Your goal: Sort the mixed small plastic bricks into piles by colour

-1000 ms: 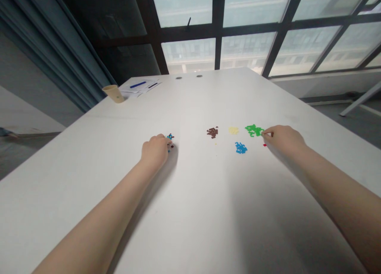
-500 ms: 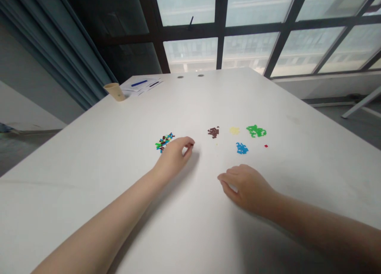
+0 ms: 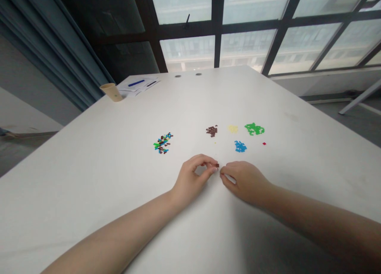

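Note:
My left hand [image 3: 198, 174] pinches a small brown piece [image 3: 217, 165] between thumb and fingertips. Right beside it, the fingertips of my right hand [image 3: 245, 180] are pressed together; whatever they hold, if anything, is hidden. Beyond the hands lie flat clusters of small pieces: brown pieces [image 3: 212, 131], pale yellow pieces [image 3: 233, 129], green pieces [image 3: 254, 128] and blue pieces [image 3: 240, 146]. One red piece [image 3: 264, 143] lies apart on the right, and a tiny yellow piece [image 3: 215, 143] is below the brown cluster. A mixed-colour pile [image 3: 163, 143] is on the left.
All of this lies on a large white table [image 3: 119, 147]. A paper cup [image 3: 112, 93] stands at its far left edge, near papers [image 3: 139, 88] with a blue pen [image 3: 136, 83] on them. Windows and a blue curtain [image 3: 65, 47] are behind.
My left hand has moved right and nearer to me, from beside the mixed pile to my right hand, carrying the brown piece. My right hand has stayed almost in place, still pinched.

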Demonstrator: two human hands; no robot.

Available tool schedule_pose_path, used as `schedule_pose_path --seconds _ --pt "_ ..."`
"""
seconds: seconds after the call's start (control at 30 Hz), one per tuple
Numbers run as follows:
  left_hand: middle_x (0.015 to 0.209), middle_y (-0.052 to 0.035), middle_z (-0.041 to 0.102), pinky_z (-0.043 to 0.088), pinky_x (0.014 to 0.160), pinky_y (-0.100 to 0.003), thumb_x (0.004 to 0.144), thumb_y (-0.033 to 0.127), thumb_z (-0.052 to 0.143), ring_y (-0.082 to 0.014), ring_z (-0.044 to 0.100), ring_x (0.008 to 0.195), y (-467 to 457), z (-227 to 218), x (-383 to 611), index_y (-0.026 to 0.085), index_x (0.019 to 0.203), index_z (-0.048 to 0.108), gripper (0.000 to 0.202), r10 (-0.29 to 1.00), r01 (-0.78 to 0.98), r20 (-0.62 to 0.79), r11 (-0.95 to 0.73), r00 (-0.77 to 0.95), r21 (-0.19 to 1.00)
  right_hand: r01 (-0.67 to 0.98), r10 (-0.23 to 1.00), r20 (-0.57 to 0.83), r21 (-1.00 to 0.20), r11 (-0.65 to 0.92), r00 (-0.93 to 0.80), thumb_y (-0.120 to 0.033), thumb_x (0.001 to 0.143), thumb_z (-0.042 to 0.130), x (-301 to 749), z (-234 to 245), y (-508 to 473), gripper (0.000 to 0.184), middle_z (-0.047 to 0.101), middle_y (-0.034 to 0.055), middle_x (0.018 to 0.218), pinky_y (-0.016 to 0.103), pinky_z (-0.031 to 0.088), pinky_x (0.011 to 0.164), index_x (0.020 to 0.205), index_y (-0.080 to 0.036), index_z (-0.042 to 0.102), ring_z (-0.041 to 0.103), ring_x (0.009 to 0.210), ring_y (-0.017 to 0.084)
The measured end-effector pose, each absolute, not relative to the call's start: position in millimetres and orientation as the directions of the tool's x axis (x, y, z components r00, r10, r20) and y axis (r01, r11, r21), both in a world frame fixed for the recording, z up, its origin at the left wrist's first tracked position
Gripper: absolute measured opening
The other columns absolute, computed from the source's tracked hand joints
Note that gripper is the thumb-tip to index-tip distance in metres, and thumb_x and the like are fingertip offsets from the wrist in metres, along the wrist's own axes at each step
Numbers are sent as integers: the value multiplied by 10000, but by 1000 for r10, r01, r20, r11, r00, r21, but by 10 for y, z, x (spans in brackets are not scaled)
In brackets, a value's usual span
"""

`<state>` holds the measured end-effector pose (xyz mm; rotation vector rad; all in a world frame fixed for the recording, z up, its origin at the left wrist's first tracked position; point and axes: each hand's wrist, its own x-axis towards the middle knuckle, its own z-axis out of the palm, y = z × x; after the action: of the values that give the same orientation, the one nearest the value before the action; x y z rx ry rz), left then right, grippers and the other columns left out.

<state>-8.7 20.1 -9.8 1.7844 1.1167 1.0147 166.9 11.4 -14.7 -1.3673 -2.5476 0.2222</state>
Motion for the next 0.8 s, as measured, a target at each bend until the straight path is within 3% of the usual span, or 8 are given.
schedule_pose_path --seconds 0.37,0.53,0.67,0.8 --pt "758 -35 610 435 702 -274 771 221 570 -147 552 736 212 -67 -100 191 783 615 55 878 356 327 -447 349 821 770 825 223 -296 565 -520 -211 818 431 1669 -168 113 204 585 17 632 253 332 597 682 -177 578 505 592 129" --pt "748 -30 615 431 689 -269 778 229 561 -147 554 728 204 -68 -108 198 780 614 61 870 371 359 -473 337 799 707 796 409 -385 594 -446 -219 820 444 1677 -168 119 173 615 35 742 264 383 661 911 -187 588 540 686 148" --pt "737 -25 613 429 682 -261 779 209 561 -140 554 722 203 -75 -112 199 788 615 56 862 378 390 -496 325 782 692 751 543 -374 617 -376 -244 823 458 1677 -161 114 139 613 45 755 280 397 685 887 -190 569 548 718 161" --pt "742 -31 615 436 683 -266 781 210 559 -145 559 723 199 -75 -113 198 792 618 61 858 374 380 -498 347 782 685 738 556 -366 630 -383 -249 827 471 1675 -149 109 117 603 34 728 277 391 674 868 -195 566 537 699 155"
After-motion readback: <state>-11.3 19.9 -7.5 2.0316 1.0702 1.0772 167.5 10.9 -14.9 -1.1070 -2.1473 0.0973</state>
